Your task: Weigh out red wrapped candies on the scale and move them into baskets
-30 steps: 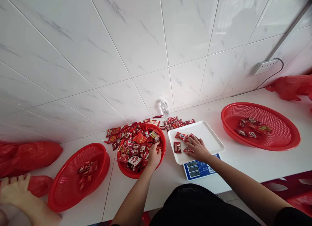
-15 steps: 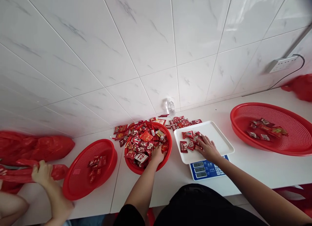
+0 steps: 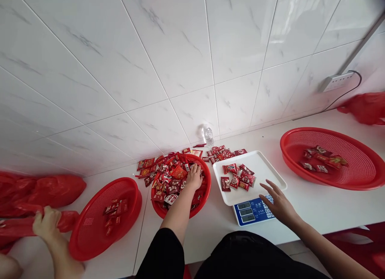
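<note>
My left hand [image 3: 194,178] reaches over a round red basket [image 3: 208,192] heaped with small red packets [image 3: 174,186]; its fingertips touch the packets, and whether it grips one is hidden. My right hand [image 3: 277,200] hovers with spread fingers over the near right corner of a white tray [image 3: 264,166], nothing in it. Several red packets [image 3: 234,180] lie on the tray's left half. Under the tray, a blue scale panel [image 3: 252,211] shows its displays. More loose packets [image 3: 221,153] are scattered behind the tray and the basket.
At the left stands a red basket [image 3: 90,231] with a few packets; a large red basket [image 3: 355,150] with packets is at the right. Another person's hand [image 3: 46,222] holds a red bag at far left. A clear bottle [image 3: 208,136] and a power strip [image 3: 337,81] are near the wall.
My right hand has lifted off the packets on the tray and moved towards me and right, its fingers spread. My left hand has moved farther back over the basket.
</note>
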A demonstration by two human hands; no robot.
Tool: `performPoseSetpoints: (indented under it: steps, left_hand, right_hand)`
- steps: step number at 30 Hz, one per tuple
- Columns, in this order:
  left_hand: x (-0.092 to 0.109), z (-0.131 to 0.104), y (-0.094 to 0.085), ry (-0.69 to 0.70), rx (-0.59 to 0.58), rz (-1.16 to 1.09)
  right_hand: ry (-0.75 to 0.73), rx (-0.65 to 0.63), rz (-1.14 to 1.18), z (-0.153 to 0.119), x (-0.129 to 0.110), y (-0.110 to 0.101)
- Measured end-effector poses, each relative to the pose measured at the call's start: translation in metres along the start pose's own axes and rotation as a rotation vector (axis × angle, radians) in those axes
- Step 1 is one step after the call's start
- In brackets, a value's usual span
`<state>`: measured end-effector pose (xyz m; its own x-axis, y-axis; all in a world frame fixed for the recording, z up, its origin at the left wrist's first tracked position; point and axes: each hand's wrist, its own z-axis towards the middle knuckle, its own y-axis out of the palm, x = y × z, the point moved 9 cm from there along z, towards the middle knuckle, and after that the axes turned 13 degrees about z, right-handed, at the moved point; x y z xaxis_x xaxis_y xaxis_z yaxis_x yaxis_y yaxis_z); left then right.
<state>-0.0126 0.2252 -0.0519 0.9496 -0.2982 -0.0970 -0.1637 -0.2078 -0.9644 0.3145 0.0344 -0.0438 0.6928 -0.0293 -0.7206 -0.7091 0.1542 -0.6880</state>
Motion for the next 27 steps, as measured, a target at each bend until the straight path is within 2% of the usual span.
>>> performPoseSetpoints:
  steps: [4, 9, 12, 14, 18, 20, 23, 25, 27]
  left_hand:
    - [-0.002, 0.014, 0.008, -0.04, -0.154, 0.057]
    - [-0.001, -0.005, 0.02, -0.013, -0.27, 0.045]
    - [-0.011, -0.014, 0.018, 0.001, -0.308, 0.02]
    - [-0.026, -0.008, -0.001, -0.033, -0.205, 0.012]
    - [-0.067, 0.019, -0.064, -0.179, 0.177, 0.101]
    - [-0.083, 0.035, -0.076, -0.222, 0.195, 0.139]
    - [-0.102, 0.053, -0.064, -0.271, 0.067, 0.122]
    - [-0.108, 0.054, -0.047, -0.275, -0.006, 0.105]
    - [-0.105, 0.047, -0.032, -0.235, -0.021, 0.119]
  right_hand:
    - [0.019, -0.017, 0.02, 0.001, -0.005, -0.001]
    - [0.032, -0.032, 0.04, -0.001, -0.006, 0.006]
    - [0.034, -0.055, 0.056, -0.002, -0.008, 0.012]
    - [0.026, -0.056, 0.061, 0.0, -0.011, 0.014]
    - [-0.004, -0.04, 0.064, 0.006, -0.02, 0.015]
    - [-0.012, -0.033, 0.06, 0.008, -0.023, 0.013]
    - [0.005, -0.038, 0.052, 0.006, -0.02, 0.012]
    - [0.029, -0.051, 0.051, 0.004, -0.015, 0.012]
    - [0.048, -0.057, 0.055, 0.003, -0.01, 0.013]
